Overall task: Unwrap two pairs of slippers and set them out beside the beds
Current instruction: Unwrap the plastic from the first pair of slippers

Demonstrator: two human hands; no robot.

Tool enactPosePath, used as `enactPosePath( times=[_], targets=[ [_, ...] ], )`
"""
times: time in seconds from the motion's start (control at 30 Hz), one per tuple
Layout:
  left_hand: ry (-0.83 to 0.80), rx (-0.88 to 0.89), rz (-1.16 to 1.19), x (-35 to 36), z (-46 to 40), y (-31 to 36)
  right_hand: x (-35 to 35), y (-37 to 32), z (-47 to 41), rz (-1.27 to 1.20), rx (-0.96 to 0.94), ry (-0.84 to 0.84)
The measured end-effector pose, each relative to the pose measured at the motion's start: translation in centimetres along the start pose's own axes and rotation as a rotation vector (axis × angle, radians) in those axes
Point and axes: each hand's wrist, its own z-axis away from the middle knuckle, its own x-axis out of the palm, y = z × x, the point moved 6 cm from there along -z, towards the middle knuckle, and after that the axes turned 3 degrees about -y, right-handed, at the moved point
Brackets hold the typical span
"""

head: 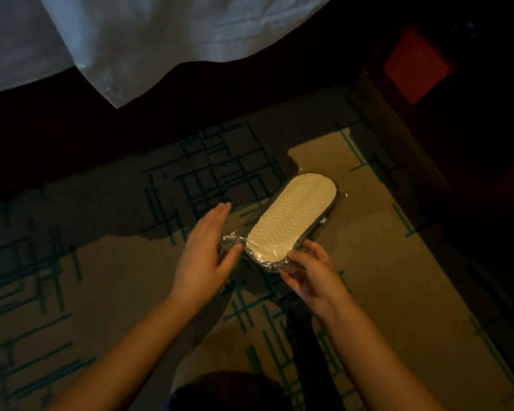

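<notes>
A wrapped pair of slippers (291,216), pale ribbed sole up inside clear plastic wrap (233,243), is held low over the patterned carpet (383,262), near the white bed sheet (149,40) hanging at the far left. The right hand (312,277) pinches the near end of the wrap with its fingers. The left hand (205,256) rests flat against the package's left edge, fingers wide and straight, thumb touching the crumpled wrap.
</notes>
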Motion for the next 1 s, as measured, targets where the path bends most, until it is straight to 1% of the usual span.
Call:
enactPosePath(
  times=[0.03,0.1,0.17,0.27,0.37,0.5,0.63,0.73,0.8,0.9,1.0],
  targets=[
    [-0.066,0.063,-0.067,0.5,-0.1,0.2,0.1,0.1,-0.2,0.014,0.006,-0.012],
    [-0.133,0.057,-0.091,1.3,0.1,0.3,0.3,0.3,-0.4,0.022,0.015,-0.027],
    [-0.131,0.038,-0.116,1.7,0.5,0.1,0.4,0.5,-0.7,0.014,0.018,-0.038],
    [-0.086,0.028,-0.165,1.3,1.0,-0.9,0.5,0.7,-1.0,-0.011,0.047,-0.071],
    [-0.043,-0.013,-0.139,1.1,1.0,-1.2,0.7,1.0,-1.0,-0.042,0.060,-0.098],
    [-0.054,-0.013,-0.127,1.2,0.8,-0.6,0.0,0.9,-0.9,-0.095,0.057,-0.088],
    [-0.055,-0.002,-0.108,1.7,0.4,0.4,-0.9,0.2,-0.8,-0.084,0.053,-0.089],
    [-0.014,0.101,-0.223,1.5,0.3,1.7,-1.0,-0.4,-0.7,-0.025,0.076,-0.114],
    [0.018,0.174,-0.292,1.4,0.6,2.4,-1.2,-0.7,-0.9,0.020,0.078,-0.095],
    [0.093,0.285,-0.235,1.2,1.2,3.0,-1.3,-1.3,-1.3,0.002,0.062,-0.070],
    [0.104,0.424,-0.219,1.3,2.1,3.6,-0.9,-1.8,-1.6,-0.091,0.068,-0.099]
  ],
)
